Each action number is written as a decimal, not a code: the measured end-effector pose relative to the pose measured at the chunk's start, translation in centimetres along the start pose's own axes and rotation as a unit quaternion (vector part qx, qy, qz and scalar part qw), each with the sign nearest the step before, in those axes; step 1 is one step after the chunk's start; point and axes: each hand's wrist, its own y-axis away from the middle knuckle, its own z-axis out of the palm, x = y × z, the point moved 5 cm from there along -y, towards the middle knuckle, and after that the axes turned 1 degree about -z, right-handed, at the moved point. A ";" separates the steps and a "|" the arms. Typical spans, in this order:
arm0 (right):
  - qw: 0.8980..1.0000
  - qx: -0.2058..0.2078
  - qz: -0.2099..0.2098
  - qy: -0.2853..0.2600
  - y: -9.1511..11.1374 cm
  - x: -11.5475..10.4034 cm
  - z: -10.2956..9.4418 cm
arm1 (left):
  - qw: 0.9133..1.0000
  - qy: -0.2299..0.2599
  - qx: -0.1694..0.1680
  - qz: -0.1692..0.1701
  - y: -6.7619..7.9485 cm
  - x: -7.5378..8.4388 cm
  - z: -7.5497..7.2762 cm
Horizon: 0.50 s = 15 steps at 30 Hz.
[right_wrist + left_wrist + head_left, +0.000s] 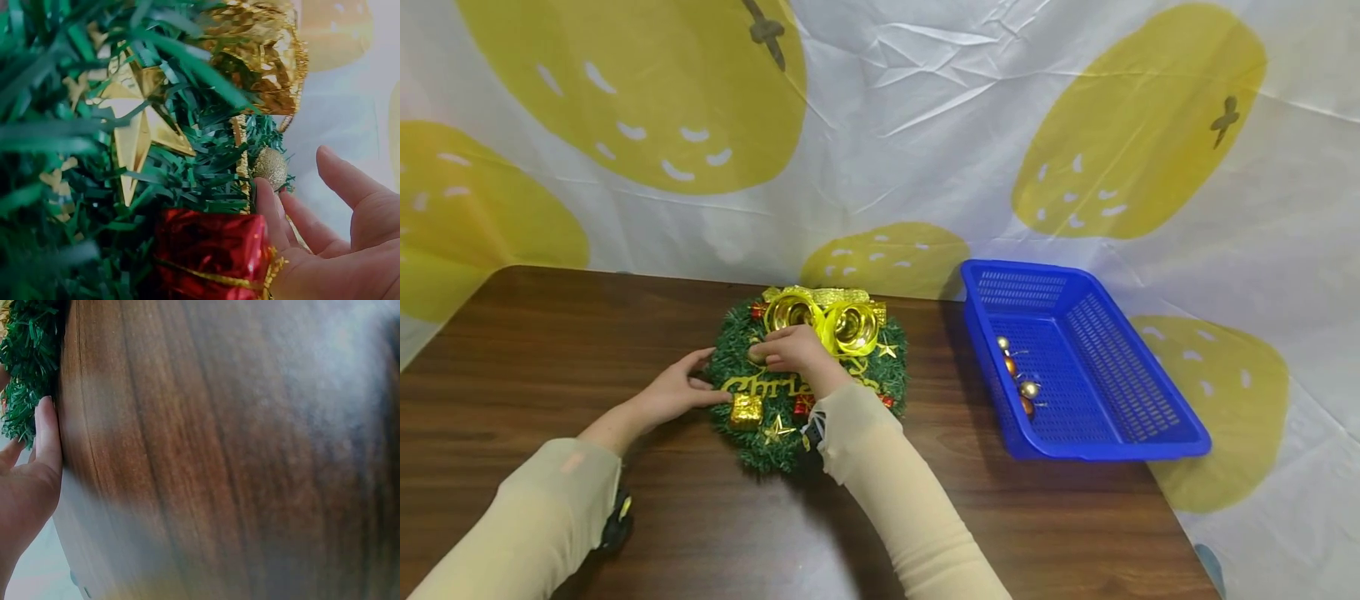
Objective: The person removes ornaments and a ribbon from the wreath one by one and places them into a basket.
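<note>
A round green tinsel wreath (767, 454) lies on the table, carrying gold bells (853, 327), gold stars (778, 429), shiny gift boxes and gold lettering. My right hand (801, 354) reaches over it from the right and pinches a small glittery gold ball (270, 167) between thumb and finger, at the wreath's upper left part. Another finger stands apart from the ball. At the wreath's left edge my left hand (673, 396) rests with fingers spread, the thumb by a gold gift box (747, 411). A straight finger (49, 434) lies along the green rim.
A blue plastic basket (1090, 451) stands to the right, tilted in view, with several small gold and copper-coloured balls (1028, 389) along its left side. The brown wooden table (550, 350) meets a white cloth (910, 125) with yellow fruit prints behind.
</note>
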 end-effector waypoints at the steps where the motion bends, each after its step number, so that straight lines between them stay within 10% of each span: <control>1: 1.000 0.000 0.001 0.009 0.0 0.0 0.0 | 1.000 0.000 -0.001 0.000 0.0 0.0 0.0; 15: 0.991 0.029 -0.035 0.126 -0.1 -0.4 1.1 | 1.000 0.001 0.004 -0.005 0.0 0.2 0.0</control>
